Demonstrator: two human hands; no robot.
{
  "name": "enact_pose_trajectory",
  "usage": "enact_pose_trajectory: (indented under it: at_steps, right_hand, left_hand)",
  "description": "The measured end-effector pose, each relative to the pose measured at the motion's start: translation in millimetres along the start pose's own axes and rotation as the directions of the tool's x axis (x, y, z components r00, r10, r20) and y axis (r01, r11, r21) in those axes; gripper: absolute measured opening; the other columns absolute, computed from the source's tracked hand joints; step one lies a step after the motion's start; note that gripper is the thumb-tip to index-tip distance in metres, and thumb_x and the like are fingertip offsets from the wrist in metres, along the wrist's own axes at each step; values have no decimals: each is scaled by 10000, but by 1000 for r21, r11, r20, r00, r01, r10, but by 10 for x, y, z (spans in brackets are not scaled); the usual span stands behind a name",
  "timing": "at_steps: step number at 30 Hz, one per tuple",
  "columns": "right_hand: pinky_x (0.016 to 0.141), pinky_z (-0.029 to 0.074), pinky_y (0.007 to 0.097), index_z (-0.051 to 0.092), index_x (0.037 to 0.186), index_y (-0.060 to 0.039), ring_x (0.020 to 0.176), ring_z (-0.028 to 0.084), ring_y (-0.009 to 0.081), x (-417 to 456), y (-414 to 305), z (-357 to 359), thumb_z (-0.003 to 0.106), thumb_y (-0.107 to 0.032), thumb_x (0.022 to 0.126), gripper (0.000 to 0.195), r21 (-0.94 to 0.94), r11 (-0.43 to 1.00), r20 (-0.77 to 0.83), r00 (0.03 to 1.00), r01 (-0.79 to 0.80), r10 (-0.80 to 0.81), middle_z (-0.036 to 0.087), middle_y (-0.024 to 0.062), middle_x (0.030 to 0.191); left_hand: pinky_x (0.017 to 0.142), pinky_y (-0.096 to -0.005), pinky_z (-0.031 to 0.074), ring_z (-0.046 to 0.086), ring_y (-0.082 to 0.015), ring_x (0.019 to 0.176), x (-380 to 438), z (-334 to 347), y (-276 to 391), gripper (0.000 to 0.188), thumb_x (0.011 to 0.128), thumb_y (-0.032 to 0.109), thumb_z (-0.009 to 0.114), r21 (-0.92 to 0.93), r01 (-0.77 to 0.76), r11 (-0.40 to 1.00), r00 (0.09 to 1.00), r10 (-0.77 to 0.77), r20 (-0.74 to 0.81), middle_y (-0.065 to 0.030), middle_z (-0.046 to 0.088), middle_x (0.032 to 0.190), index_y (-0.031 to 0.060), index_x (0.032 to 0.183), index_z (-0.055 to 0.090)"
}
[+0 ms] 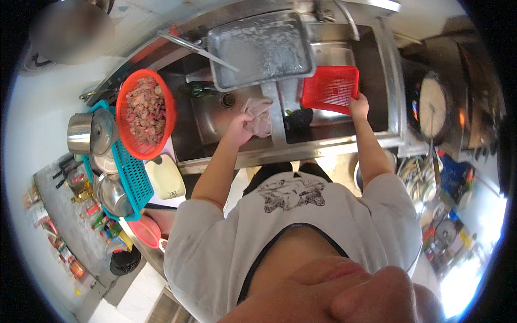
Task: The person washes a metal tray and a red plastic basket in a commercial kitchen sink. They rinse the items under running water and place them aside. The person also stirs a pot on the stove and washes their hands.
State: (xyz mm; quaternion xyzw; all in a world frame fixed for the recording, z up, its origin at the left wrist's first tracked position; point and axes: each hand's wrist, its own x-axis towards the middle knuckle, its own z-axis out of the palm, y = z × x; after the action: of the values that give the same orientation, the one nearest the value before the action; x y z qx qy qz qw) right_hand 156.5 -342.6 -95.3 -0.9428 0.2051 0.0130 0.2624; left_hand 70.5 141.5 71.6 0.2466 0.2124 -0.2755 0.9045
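Observation:
My left hand (pixel 241 130) grips a crumpled pale pinkish cloth (pixel 259 117) above the near rim of a double steel sink (pixel 278 152). In my right hand (pixel 358 106) is the near right corner of a red plastic basket (pixel 331 87) with a slotted bottom, held over the right basin. A large metal tray (pixel 258 48) with whitish wet marks lies across the far part of both basins. A long-handled utensil (pixel 198 50) rests over its left side. Something dark green (pixel 299 118) sits low in the right basin, partly hidden, near the divider.
Left of the sink stands an orange-red colander (pixel 171 111) of chopped meat pieces. Beside it are a teal basket (pixel 137 189) with steel pots and a pale lidded container (pixel 164 177). A faucet (pixel 350 20) arches over the right basin. Further right, a wok (pixel 432 107) holds pale contents.

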Motion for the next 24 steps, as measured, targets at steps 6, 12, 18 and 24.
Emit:
enact_pose_trajectory:
  at_steps: [6, 12, 18, 24]
  right_hand:
    - [867, 513, 338, 594, 1177, -3, 926, 638, 184, -697, 264, -1105, 625, -46, 813, 368, 526, 844, -171, 958, -109, 230, 661, 68, 1019]
    - [843, 526, 367, 474, 1283, -57, 980, 620, 244, -1089, 447, -983, 555, -11, 771, 520, 714, 665, 129, 975, -216, 178, 611, 106, 1054]
    - [984, 477, 375, 372, 1423, -25, 1135, 588, 243, -1655, -767, -1725, 704, -212, 906, 642, 891, 386, 88, 924, -240, 373, 597, 135, 1265]
    - [934, 504, 349, 551, 1320, -31, 1076, 611, 196, -1835, -1104, -2015, 682, -223, 957, 431, 978, 184, 17, 924, -94, 383, 647, 100, 1216]
  left_hand:
    - [966, -395, 499, 630, -250, 1149, 446, 1623, -364, 499, 1045, 386, 479, 314, -23, 949, 998, 4, 63, -149, 644, 1258, 5, 1363, 533]
    - [985, -342, 483, 631, -179, 1122, 961, 2490, -701, 476, 1060, 405, 466, 804, 1, 595, 965, -212, 156, -95, 664, 1231, 19, 1308, 592]
    - [1036, -343, 446, 605, -199, 1177, 1056, 2586, -1172, 440, 1068, 316, 458, 778, -386, 497, 823, -195, 533, -126, 540, 1419, -11, 1345, 556]
    - [1098, -455, 375, 518, -389, 1269, 1015, 2541, -1664, 482, 984, 353, 461, 624, -717, -311, 639, -650, 410, -253, 558, 1357, 39, 1332, 572]
